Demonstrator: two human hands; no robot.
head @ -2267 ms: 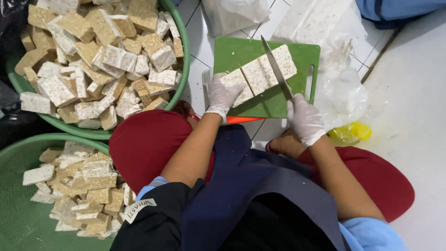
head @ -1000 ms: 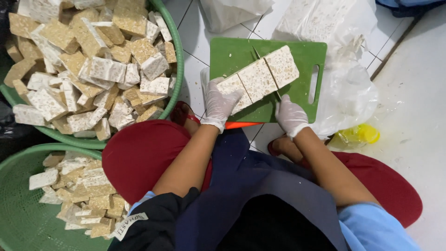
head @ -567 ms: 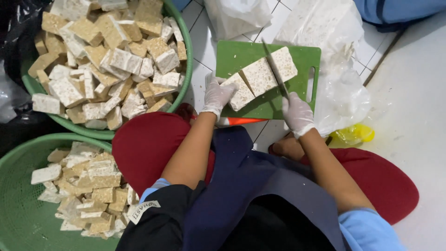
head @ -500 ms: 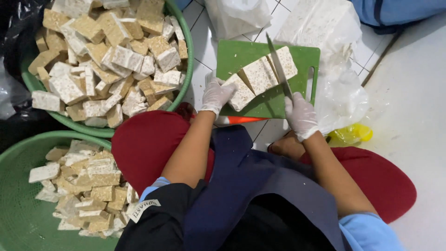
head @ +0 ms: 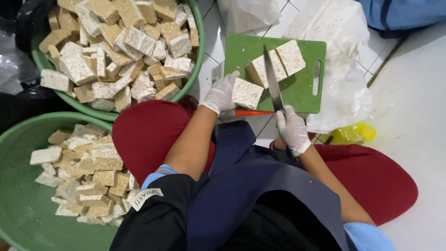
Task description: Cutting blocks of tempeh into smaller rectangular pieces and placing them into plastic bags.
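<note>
Right hand (head: 291,131) gripping knife (head: 272,81), speckled tempeh block (head: 246,93)

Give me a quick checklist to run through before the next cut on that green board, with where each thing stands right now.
1. Knife gripped: ok, the right hand is closed around the handle.
2. Blade placed: ok, it lies across the block still on the cutting board.
3. Left hand clear of the blade: ok, it holds the cut piece off to the side.
4. Gloves on both hands: ok.
5. Board steady: cannot tell, its underside is hidden.
6. Room in the upper basket: not ok, pieces are heaped above its rim.
</note>
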